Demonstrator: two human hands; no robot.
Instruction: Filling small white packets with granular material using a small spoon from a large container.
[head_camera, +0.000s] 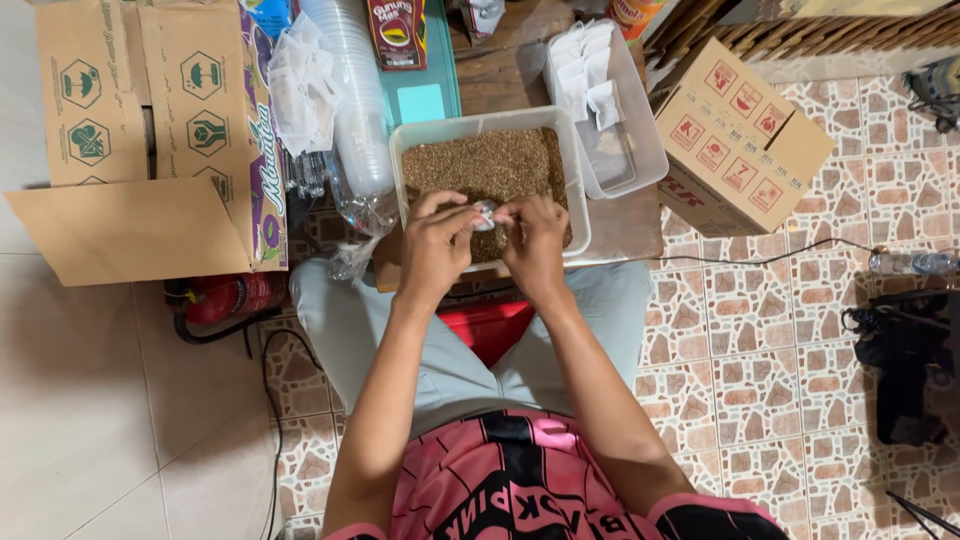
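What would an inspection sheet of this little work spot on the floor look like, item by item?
Surface: patterned tile floor; person sits on it.
Job's things: clear tub of brown granules; small clear packet pinched over it.
Clutter: second clear tub with white sachets, stack of clear cups, open cardboard box, closed cardboard box, red canister.
Fingers: left hand and right hand both hold the packet.
Cables: thin black cable right of the tub; black cord by the left leg.
Surroundings: black bag, plastic bottle at right.
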